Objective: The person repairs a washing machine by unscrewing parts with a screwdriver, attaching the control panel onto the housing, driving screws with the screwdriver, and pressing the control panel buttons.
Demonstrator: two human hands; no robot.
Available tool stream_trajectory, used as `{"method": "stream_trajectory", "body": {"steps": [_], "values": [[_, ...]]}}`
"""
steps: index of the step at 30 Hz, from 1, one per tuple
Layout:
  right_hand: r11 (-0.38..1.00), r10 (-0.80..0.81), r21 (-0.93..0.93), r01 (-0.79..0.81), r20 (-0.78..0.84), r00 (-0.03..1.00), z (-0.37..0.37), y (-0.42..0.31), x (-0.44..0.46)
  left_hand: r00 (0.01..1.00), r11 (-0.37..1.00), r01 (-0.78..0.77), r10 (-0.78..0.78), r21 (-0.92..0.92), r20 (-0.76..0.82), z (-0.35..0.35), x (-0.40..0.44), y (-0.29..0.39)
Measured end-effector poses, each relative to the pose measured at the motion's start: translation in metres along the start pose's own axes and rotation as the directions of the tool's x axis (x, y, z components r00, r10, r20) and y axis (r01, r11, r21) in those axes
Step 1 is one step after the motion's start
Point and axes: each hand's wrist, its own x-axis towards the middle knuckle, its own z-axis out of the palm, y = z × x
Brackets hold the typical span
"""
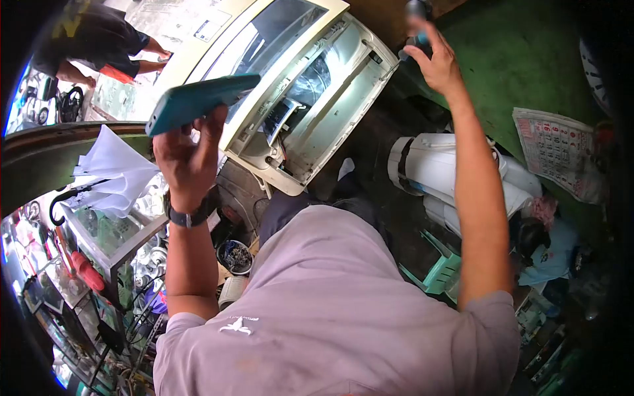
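My left hand (188, 155), with a dark watch on its wrist, is raised and holds a teal phone (201, 102) between thumb and fingers. In front of me lies a cream panel-sided machine body (337, 112) with an opening that shows wires and parts inside. My right hand (436, 63) is raised at the upper right, thumb and fingers apart, beside a dark handheld object with a blue part (421, 38). Whether the palm touches that object is unclear.
A white umbrella (112, 175) and a glass case (122, 241) stand left. A person (99, 39) is at the upper left. White appliance parts (436, 162), a green stool (439, 267) and a calendar (555, 148) are on the right. A bucket (236, 256) sits near my left arm.
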Motion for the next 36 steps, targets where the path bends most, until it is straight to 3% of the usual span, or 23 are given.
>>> {"method": "stream_trajectory", "body": {"steps": [2,3,4,6,7,8,9,10,12,14,16,17,19,20,22,23,26,27,30,33,36], "values": [[0.888,0.04,-0.421,-0.186,-0.332,0.943,0.012,0.005,-0.01,0.994,0.981,-0.085,0.071,0.176,0.081,0.011,-0.002,0.031],[0.884,0.026,-0.422,-0.202,-0.386,0.922,0.016,0.006,-0.009,0.98,0.969,-0.172,0.15,0.177,0.131,0.016,0.0,0.032],[0.876,-0.027,-0.456,-0.155,-0.368,0.929,0.016,0.02,-0.01,0.986,0.984,-0.13,0.115,0.119,0.123,0.025,-0.002,0.037],[0.956,-0.04,-0.289,-0.051,-0.303,0.952,0.008,0.046,-0.003,0.989,0.997,-0.073,0.069,0.033,0.127,0.039,-0.008,0.042],[0.954,-0.043,-0.295,-0.05,-0.302,0.952,-0.002,0.034,-0.001,0.986,0.996,-0.067,0.058,0.057,0.16,0.045,-0.011,0.046],[0.986,-0.041,-0.165,0.013,-0.169,0.985,-0.012,0.022,0.001,0.981,0.994,-0.063,0.046,0.084,0.189,0.051,-0.012,0.05],[0.998,-0.053,-0.02,0.052,-0.034,0.998,-0.016,0.011,0.001,0.958,0.971,-0.18,0.138,0.154,0.251,0.055,-0.011,0.052],[0.999,-0.052,-0.019,0.051,-0.033,0.998,-0.013,0.013,-0.004,0.968,0.99,-0.073,0.041,0.123,0.248,0.062,-0.018,0.055],[0.893,-0.032,-0.439,-0.097,-0.278,0.96,-0.004,0.017,-0.01,0.955,0.978,-0.111,0.055,0.179,0.292,0.072,-0.024,0.057],[0.891,0.013,-0.431,-0.142,-0.289,0.957,-0.004,0.017,-0.012,0.936,0.957,-0.191,0.11,0.22,0.333,0.082,-0.026,0.062],[0.972,-0.005,-0.23,-0.048,-0.228,0.974,-0.014,0.032,-0.006,0.91,0.916,-0.28,0.158,0.287,0.383,0.093,-0.029,0.069],[0.973,-0.02,-0.227,-0.033,-0.228,0.973,-0.023,0.041,-0.005,0.902,0.907,-0.312,0.189,0.284,0.388,0.1,-0.032,0.07],[0.991,-0.067,0.118,0.057,0.088,0.994,-0.042,0.034,-0.003,0.899,0.891,-0.335,0.205,0.307,0.386,0.117,-0.04,0.077],[0.991,-0.123,0.053,0.12,0.045,0.991,-0.039,0.041,-0.006,0.895,0.881,-0.349,0.214,0.318,0.391,0.125,-0.045,0.08],[0.995,-0.061,-0.082,0.057,-0.054,0.997,-0.035,0.042,-0.006,0.909,0.892,-0.306,0.17,0.333,0.382,0.15,-0.054,0.1],[0.966,-0.04,-0.26,-0.003,-0.162,0.986,-0.031,0.039,-0.006,0.904,0.896,-0.314,0.18,0.315,0.388,0.159,-0.059,0.108],[0.973,-0.093,-0.23,0.032,-0.259,0.961,-0.031,0.072,-0.002,0.894,0.876,-0.381,0.268,0.295,0.358,0.187,-0.07,0.126],[0.988,0.041,-0.139,-0.067,-0.178,0.983,-0.038,0.075,-0.003,0.899,0.882,-0.376,0.273,0.285,0.342,0.195,-0.073,0.133],[0.978,0.175,0.12,-0.173,-0.003,0.985,-0.05,0.072,-0.008,0.886,0.872,-0.406,0.304,0.272,0.35,0.207,-0.077,0.153],[0.984,0.02,0.179,-0.011,-0.048,0.999,-0.043,0.068,-0.019,0.878,0.874,-0.412,0.305,0.257,0.37,0.211,-0.083,0.168],[0.984,0.048,0.176,-0.028,-0.112,0.993,-0.032,0.064,-0.028,0.882,0.865,-0.417,0.31,0.28,0.354,0.208,-0.085,0.176]]}}
